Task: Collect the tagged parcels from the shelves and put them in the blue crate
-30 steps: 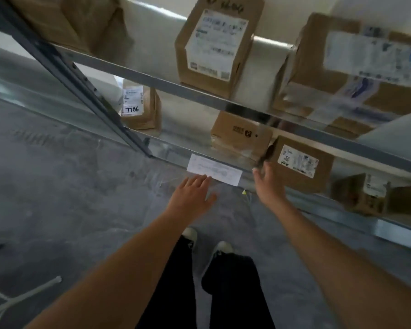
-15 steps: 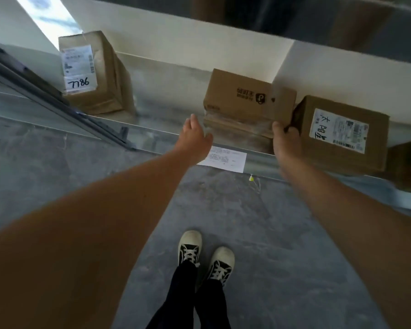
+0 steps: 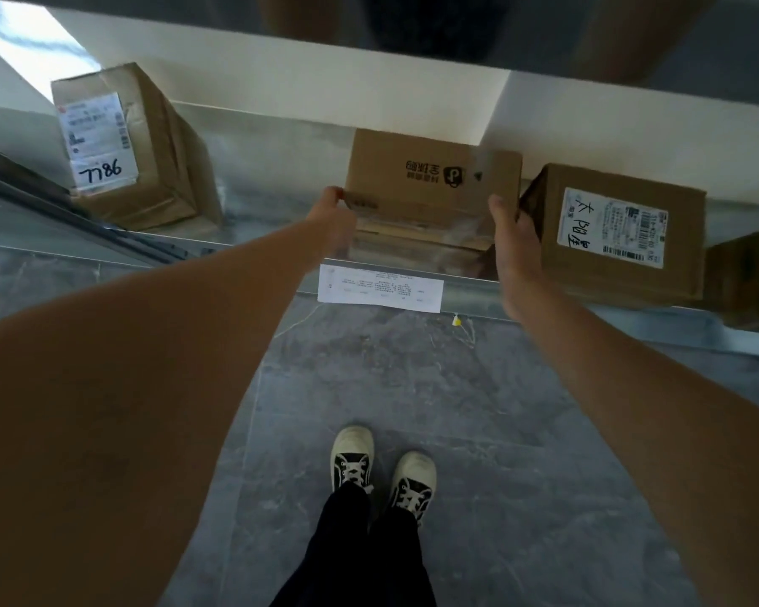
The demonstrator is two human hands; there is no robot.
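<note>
A brown cardboard parcel (image 3: 430, 181) with a black printed logo sits on the low metal shelf (image 3: 255, 221), straight ahead. My left hand (image 3: 331, 216) grips its left front corner. My right hand (image 3: 513, 238) holds its right side, thumb on top, squeezed between it and the neighbouring box. A white paper tag (image 3: 380, 293) hangs on the shelf's front edge just below this parcel. The blue crate is not in view.
A parcel marked 7786 (image 3: 119, 146) stands at the shelf's left. A labelled box (image 3: 618, 230) touches the held parcel's right side, another box (image 3: 750, 278) beyond it. A higher shelf (image 3: 413, 32) overhangs. My shoes (image 3: 382, 466) stand on grey floor.
Both hands have reached forward and closed on the sides of the logo parcel; the view has dropped lower toward the bottom shelf.
</note>
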